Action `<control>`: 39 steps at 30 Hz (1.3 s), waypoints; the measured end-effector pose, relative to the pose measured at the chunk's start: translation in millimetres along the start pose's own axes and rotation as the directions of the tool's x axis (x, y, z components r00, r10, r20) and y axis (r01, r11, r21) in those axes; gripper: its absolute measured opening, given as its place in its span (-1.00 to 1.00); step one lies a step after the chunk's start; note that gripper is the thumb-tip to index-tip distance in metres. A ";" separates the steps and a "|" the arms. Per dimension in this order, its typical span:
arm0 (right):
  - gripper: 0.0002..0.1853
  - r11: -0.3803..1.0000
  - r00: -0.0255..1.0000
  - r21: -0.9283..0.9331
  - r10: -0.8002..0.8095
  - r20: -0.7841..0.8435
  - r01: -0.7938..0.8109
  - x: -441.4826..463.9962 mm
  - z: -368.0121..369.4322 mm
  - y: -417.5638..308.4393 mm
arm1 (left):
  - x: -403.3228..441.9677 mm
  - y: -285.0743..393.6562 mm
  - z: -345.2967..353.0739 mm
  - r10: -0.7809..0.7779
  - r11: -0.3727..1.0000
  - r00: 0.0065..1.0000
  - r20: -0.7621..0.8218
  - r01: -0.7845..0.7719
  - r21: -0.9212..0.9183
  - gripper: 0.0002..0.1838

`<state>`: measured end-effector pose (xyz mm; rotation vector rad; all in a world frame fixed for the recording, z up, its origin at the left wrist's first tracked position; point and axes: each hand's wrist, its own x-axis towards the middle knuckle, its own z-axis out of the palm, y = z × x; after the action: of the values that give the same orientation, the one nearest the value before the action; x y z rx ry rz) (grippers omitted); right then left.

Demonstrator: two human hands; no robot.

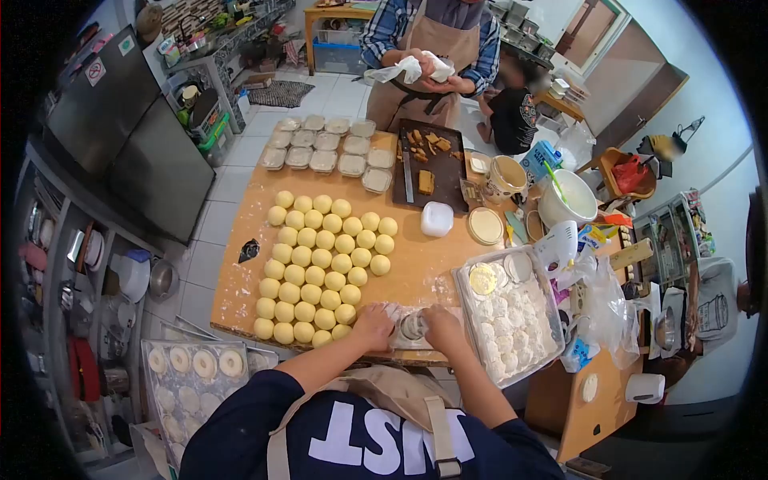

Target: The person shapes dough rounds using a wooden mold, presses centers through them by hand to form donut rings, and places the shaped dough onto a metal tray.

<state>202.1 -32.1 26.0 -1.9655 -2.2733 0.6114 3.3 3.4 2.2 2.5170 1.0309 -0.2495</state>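
Observation:
At the near edge of the table, my left hand [374, 325] lies on a floury board [410, 344], its fingers stretched toward the middle. Opposite it, my right hand [442, 329] has its fingers closed at the side of a round, greyish ring-shaped cutter [413, 326]. The cutter stands on the board between both hands, and its inside is too small to make out. Left of the hands, rows of smooth yellow dough balls [321, 258] cover the table. Close by on the right is a plastic tray [552, 352] of floured white dough pieces [508, 324], with a yellow disc [482, 279] in one corner.
Clear lidded boxes [323, 161] stand at the back. A dark baking tray [394, 192] holds cake pieces and a knife. A white tub [437, 218], bucket [566, 198] and plastic bags [604, 296] crowd the right. Ring doughnuts [205, 364] lie lower left. Across the table, a person holds a white piping bag [412, 70].

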 end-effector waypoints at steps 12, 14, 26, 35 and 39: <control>-0.77 0.995 0.995 -0.017 0.095 0.007 -0.095 -5.9 20.5 -30.2 | -5.2 -2.8 2.9 0.023 0.994 0.993 -0.114 -0.034 -0.099 0.07; -0.78 0.996 0.996 -0.011 0.088 -0.007 -0.088 -5.3 25.0 -27.3 | -5.5 -2.9 4.7 0.028 0.994 0.986 -0.164 -0.045 -0.101 0.06; -0.82 0.986 0.978 0.141 0.115 -0.177 -0.090 -3.2 -14.4 -20.8 | 0.9 -6.6 17.9 0.025 0.999 0.999 -0.046 -0.026 -0.036 0.02; -0.80 0.995 0.998 -0.079 0.063 -0.007 -0.064 -4.5 3.7 -22.6 | -1.9 -3.4 3.5 0.015 0.999 1.000 -0.011 -0.016 -0.033 0.09; -0.81 0.999 0.998 -0.015 0.031 -0.050 -0.032 -3.9 21.1 -18.7 | -3.0 -4.3 3.2 0.025 0.998 0.999 -0.045 -0.028 -0.062 0.09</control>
<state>178.8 -42.9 13.8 -2.0038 -2.2296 0.5418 -1.8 2.9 -1.0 2.4886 1.0058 -0.1524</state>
